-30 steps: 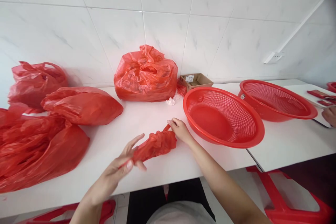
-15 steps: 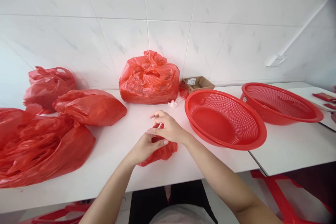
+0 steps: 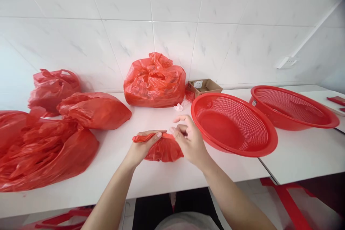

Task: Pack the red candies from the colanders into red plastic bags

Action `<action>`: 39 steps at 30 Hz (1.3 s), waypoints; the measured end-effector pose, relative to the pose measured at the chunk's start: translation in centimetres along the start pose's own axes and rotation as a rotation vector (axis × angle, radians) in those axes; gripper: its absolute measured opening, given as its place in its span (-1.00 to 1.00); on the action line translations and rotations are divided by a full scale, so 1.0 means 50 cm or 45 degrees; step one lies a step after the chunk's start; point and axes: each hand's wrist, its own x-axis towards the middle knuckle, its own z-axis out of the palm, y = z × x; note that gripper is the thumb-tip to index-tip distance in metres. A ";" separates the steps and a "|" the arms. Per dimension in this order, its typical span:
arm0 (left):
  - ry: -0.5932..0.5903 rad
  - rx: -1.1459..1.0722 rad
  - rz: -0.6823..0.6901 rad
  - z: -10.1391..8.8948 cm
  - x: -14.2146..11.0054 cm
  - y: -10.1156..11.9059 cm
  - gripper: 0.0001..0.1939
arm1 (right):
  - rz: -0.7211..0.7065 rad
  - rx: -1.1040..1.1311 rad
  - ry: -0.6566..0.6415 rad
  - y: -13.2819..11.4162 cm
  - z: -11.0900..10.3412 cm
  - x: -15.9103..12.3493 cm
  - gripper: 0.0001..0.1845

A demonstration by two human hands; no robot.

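A small red plastic bag [image 3: 165, 151] rests on the white table in front of me. Its upper edge is drawn out into a narrow band. My left hand [image 3: 141, 149] is closed on that band, thumb on top, and a twisted end sticks out to the left past the fingers. At the band's right end, the curled fingers and thumb of my right hand [image 3: 190, 140] pinch the plastic; the index finger is lifted and bent. What the bag contains is hidden.
Several fuller red bags stand at the left and back, among them a large knotted bag [image 3: 155, 86]. Two red perforated baskets, a near basket [image 3: 223, 124] and a far basket [image 3: 291, 111], sit to the right. A cardboard box [image 3: 205, 87] and crumpled tissue [image 3: 178, 107] lie behind.
My hands were overlapping above the bag and have moved apart, left hand leftward, right hand rightward. The bag's edge is now stretched into a band between them.
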 end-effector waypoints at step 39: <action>0.389 0.877 0.839 -0.091 -0.007 0.059 -0.92 | -0.048 -0.226 -0.311 0.023 0.037 -0.026 -0.84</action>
